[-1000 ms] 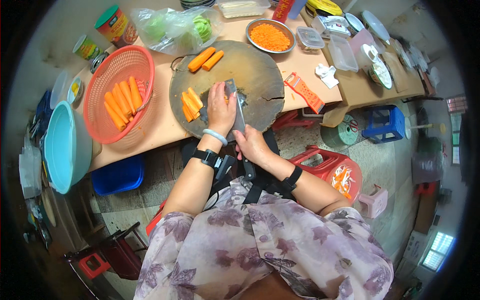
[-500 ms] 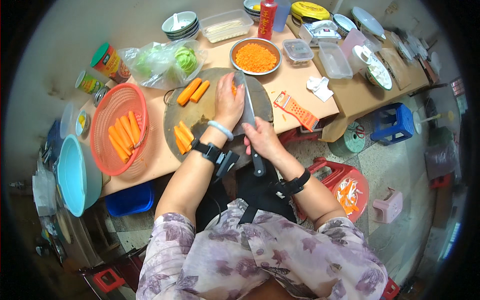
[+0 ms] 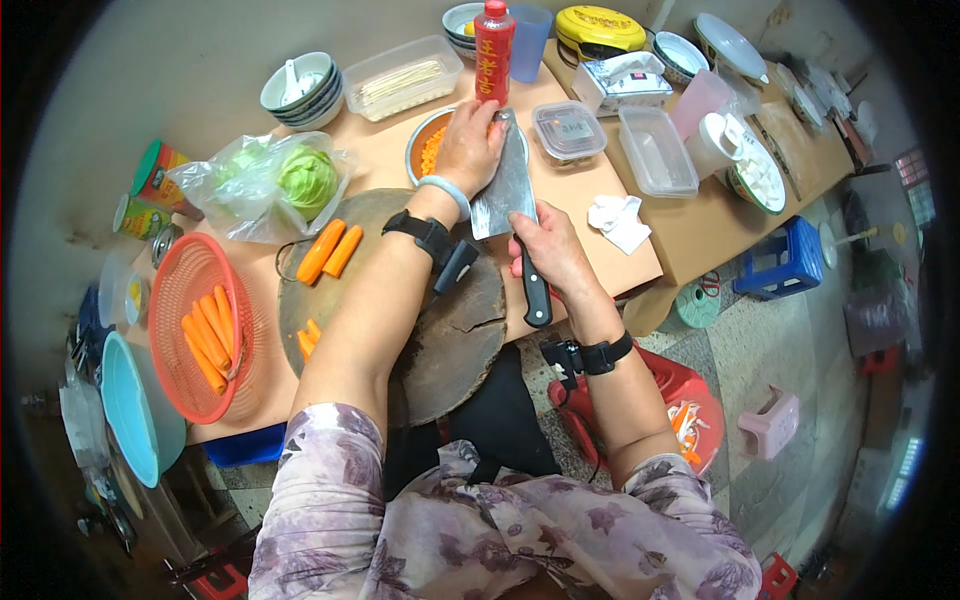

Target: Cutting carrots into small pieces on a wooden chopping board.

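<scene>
My right hand (image 3: 548,245) grips the black handle of a cleaver (image 3: 505,195), whose broad blade points away from me at the right side of a metal bowl. Diced carrot (image 3: 430,152) fills the visible part of that bowl (image 3: 411,150). Over the bowl, my left hand (image 3: 470,150) has its fingers curled down beside the blade's far end; what lies under them is hidden. Two peeled carrot pieces (image 3: 328,252) rest on the round wooden chopping board (image 3: 450,335). Cut carrot sticks (image 3: 308,340) lie there too, partly behind my left forearm.
A red basket (image 3: 170,290) with several carrots stands left. Bagged cabbage (image 3: 305,180), stacked bowls (image 3: 300,85), a tub of skewers (image 3: 405,85) and a red bottle (image 3: 494,55) line the back. Right are a lidded container (image 3: 568,133) and tissue (image 3: 620,222).
Both hands and the cleaver have gone from the chopping board forward to the metal bowl. My left hand now covers much of the bowl. The whole view has shifted.
</scene>
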